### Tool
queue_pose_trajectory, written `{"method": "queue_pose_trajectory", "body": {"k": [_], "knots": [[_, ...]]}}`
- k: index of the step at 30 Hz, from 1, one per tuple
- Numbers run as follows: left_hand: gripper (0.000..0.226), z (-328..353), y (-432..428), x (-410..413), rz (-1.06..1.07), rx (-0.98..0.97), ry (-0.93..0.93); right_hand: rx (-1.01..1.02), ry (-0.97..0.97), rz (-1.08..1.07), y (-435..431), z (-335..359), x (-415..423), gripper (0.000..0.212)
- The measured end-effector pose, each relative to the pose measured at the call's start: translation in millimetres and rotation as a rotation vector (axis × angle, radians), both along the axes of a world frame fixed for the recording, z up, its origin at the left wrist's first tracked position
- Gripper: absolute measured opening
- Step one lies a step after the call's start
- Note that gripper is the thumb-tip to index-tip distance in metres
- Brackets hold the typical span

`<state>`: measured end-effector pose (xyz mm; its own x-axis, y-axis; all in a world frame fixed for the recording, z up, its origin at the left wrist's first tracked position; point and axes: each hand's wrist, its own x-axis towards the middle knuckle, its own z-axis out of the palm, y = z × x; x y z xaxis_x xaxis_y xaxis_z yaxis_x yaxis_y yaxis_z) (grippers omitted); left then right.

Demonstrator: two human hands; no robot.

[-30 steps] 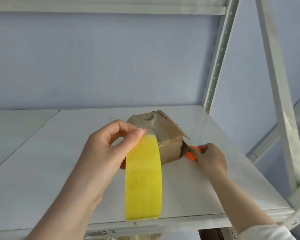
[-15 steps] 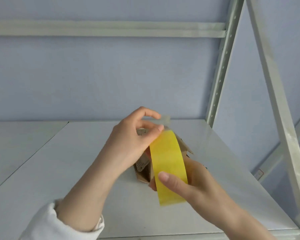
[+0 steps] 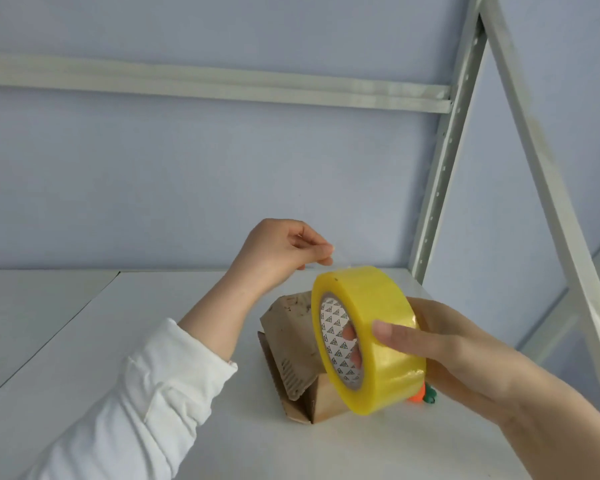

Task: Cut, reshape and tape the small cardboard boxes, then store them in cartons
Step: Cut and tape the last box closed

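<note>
While the right hand (image 3: 465, 355) gripped the tape roll (image 3: 371, 327), thumb pressed on its yellow outer face and fingers curled through the core, the left hand (image 3: 281, 251) at the roll's eleven o'clock pinched what looked like the clear free end (image 3: 342, 261), too faint to be sure. The small cardboard box (image 3: 291, 341) rested on the white shelf (image 3: 153, 323) at the roll's seven o'clock, partly behind it, one flap splayed open. It looked light, thin-walled and easily crushed, so it was best held by its folded edges, not its flat panels. The tape seemed slick outside and sticky beneath. An orange cutter (image 3: 421, 396) peeked out at the roll's five o'clock.
</note>
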<state>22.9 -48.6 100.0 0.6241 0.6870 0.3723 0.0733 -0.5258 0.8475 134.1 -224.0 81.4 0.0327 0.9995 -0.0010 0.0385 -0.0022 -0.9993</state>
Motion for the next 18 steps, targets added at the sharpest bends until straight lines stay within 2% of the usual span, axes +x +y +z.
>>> {"method": "queue_pose_trajectory", "body": {"k": [3, 7, 10, 12, 14, 18], "knots": [[0.012, -13.0, 23.2, 5.0, 0.008, -0.020, 0.038, -0.010, -0.044, 0.074, 14.6, -2.4, 15.6, 0.058], [0.016, -26.6, 50.5, 11.9, 0.056, 0.014, 0.097, -0.037, -0.208, 0.068, 29.5, -9.5, 21.0, 0.061], [0.017, -43.2, 64.1, 19.2, 0.043, 0.003, 0.171, 0.023, -0.222, -0.118, 43.3, -10.2, 11.4, 0.056], [0.018, -56.7, 73.0, 23.6, 0.071, -0.047, 0.155, 0.039, -0.201, -0.314, 55.3, -3.0, -3.2, 0.039], [0.019, -66.4, 82.5, 26.2, 0.105, -0.093, 0.119, -0.031, -0.197, -0.428, 66.1, 3.1, -14.1, 0.043], [0.020, -80.6, 94.7, 33.3, 0.101, -0.165, 0.152, -0.161, -0.207, -0.506, 80.5, 8.7, -14.0, 0.050]]}}
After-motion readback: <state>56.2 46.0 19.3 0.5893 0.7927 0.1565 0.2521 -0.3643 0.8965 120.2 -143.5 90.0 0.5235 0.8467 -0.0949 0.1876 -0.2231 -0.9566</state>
